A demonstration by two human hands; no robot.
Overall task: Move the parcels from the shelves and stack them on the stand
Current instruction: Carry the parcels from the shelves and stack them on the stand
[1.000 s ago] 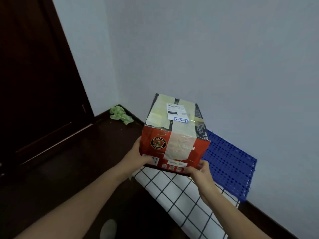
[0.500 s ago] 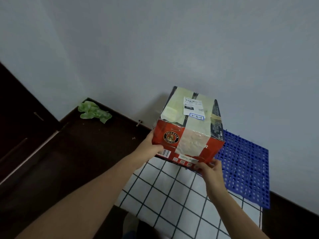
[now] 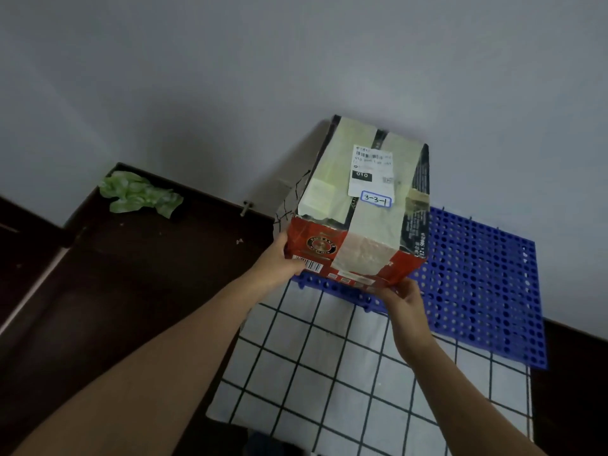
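a taped red parcel (image 3: 358, 205) meets the left end of the blue stand (image 3: 477, 274) by the wall; whether it has fully landed cannot be told. both hands grip its near corners, likely to square it up. left hand (image 3: 279, 261), arm outstretched, curls its fingers under the left corner; right hand (image 3: 404, 297) pinches the lower near edge with bent fingers

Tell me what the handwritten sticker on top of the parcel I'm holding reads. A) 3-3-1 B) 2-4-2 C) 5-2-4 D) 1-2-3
A: the blue-bordered sticker on the top face of the parcel, just below the printed shipping label, plainly reads 3-3-1 in handwriting.
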